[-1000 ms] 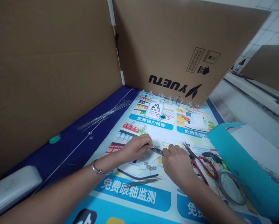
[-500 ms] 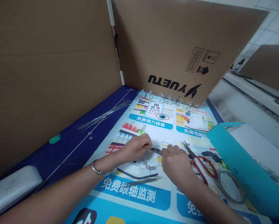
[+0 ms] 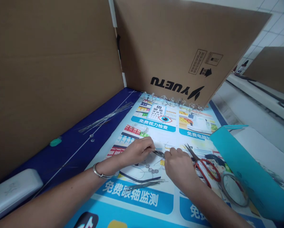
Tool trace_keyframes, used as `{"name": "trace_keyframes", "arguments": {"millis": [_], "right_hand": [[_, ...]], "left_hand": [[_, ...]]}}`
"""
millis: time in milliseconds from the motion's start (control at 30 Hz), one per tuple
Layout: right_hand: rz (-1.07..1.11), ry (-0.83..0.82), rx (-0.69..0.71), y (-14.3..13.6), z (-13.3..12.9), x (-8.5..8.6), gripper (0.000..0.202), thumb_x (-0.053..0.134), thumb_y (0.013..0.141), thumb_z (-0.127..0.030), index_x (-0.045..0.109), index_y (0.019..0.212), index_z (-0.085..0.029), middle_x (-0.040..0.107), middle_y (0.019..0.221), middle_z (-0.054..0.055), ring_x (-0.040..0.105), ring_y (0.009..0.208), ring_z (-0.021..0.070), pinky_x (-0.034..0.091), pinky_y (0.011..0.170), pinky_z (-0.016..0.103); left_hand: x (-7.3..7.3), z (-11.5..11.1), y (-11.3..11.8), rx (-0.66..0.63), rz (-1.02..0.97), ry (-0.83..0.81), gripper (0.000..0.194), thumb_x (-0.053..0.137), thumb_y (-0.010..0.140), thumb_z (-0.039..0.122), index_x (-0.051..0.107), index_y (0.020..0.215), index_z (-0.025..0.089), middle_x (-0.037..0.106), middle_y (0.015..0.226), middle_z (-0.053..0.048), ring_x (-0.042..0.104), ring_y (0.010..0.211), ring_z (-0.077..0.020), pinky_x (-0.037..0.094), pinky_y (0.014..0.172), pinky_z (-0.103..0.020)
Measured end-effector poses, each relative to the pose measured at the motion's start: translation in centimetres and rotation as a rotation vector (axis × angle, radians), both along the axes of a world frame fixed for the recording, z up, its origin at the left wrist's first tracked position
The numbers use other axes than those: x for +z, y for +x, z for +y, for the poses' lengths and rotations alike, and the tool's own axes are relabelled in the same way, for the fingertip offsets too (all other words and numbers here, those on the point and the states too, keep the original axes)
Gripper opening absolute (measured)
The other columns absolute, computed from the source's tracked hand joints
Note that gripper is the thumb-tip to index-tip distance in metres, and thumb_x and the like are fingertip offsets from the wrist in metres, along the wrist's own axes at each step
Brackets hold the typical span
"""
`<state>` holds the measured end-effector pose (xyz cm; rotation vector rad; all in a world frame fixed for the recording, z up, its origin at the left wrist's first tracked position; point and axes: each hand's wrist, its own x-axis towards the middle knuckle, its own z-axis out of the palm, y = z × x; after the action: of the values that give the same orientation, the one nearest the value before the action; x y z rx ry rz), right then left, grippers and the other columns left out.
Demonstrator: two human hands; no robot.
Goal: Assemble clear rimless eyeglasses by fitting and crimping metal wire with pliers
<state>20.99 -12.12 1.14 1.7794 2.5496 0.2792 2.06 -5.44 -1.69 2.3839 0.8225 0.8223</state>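
My right hand (image 3: 180, 167) is closed round a pair of small pliers; its dark metal jaws (image 3: 159, 154) point left and the handles are hidden in my fist. My left hand (image 3: 140, 150) is pinched close to the jaw tips, on a thin piece of wire (image 3: 154, 150) that barely shows. Just below, clear beads (image 3: 152, 170) and a curved wire lie on the printed sheet. A bundle of straight wires (image 3: 146, 183) rests nearer to me. Red-handled scissors (image 3: 206, 169) lie right of my right hand, blades pointing away.
Cardboard panels (image 3: 175, 47) stand at the left and back. Clear beaded wire pieces (image 3: 172, 99) line the back panel's foot. More wires (image 3: 106, 117) lie on the dark blue cloth. A roll of tape (image 3: 248, 193) and a teal box (image 3: 237, 158) are at right, a white case (image 3: 16, 193) at left.
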Motion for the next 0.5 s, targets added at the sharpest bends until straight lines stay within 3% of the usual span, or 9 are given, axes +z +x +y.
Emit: {"name": "trace_keyframes", "arguments": {"millis": [500], "right_hand": [[0.011,0.004,0.006,0.06,0.02,-0.06,0.016,0.041,0.082,-0.015,0.057,0.079,-0.018,0.055,0.076,0.007,0.047,0.071,0.0187,0.025,0.055,0.028]], "left_hand": [[-0.08,0.06,-0.01,-0.012,0.009,-0.001,0.015,0.041,0.076,0.003,0.05,0.078,0.016,0.053,0.076,-0.001,0.047,0.07,-0.0114,0.037,0.064,-0.023]]}}
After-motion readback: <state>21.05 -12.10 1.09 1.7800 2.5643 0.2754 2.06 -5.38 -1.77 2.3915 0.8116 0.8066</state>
